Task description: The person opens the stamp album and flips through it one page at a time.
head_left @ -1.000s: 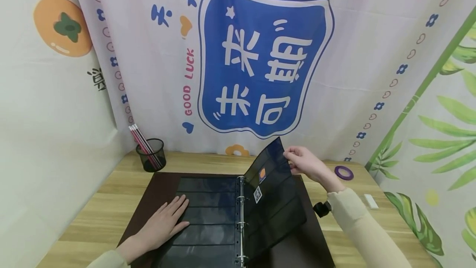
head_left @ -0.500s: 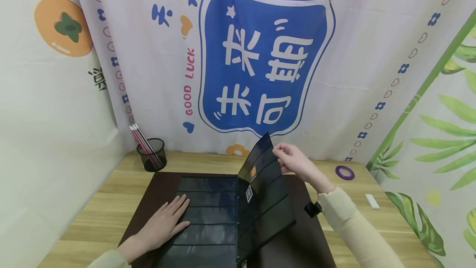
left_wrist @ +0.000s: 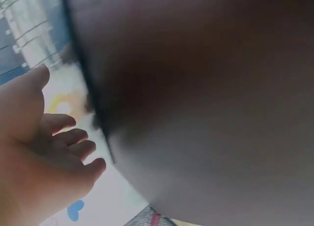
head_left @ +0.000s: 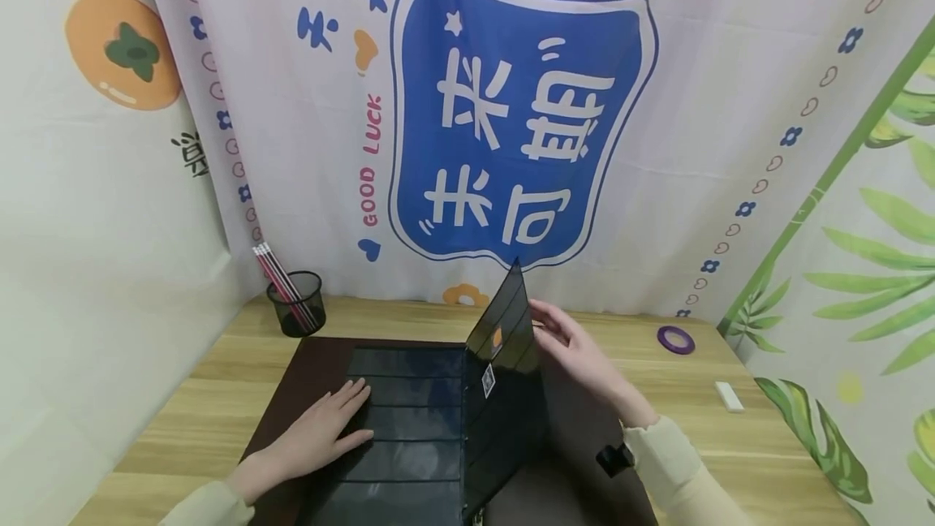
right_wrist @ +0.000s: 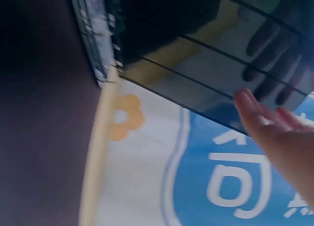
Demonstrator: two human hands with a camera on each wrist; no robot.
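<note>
A stamp album lies open on a dark brown cover point(head_left: 577, 469). On its left-hand black strip page point(head_left: 416, 420), my left hand point(head_left: 314, 433) rests with fingers spread. One black page point(head_left: 507, 420) stands raised, almost upright, at the spine. It carries an orange stamp point(head_left: 497, 338) and a small white-edged stamp point(head_left: 489, 380). Behind that page's outer edge is my right hand point(head_left: 577, 355), its fingers loosely extended. In the right wrist view, the fingertips touch or nearly touch the glossy page point(right_wrist: 196, 64), which mirrors them. The metal rings point(right_wrist: 98, 30) show there too.
A black mesh cup point(head_left: 298, 307) with several pencils point(head_left: 285, 282) stands at the back left of the wooden table point(head_left: 197, 396). To the right lie a purple ring point(head_left: 676, 339) and a white block point(head_left: 729, 396). A printed curtain point(head_left: 701, 144) hangs close behind.
The raised page has swung left and stands steeper. My right hand has moved left and lower, going from pinching the page's edge to loose fingers behind it. My left hand stays nearly still.
</note>
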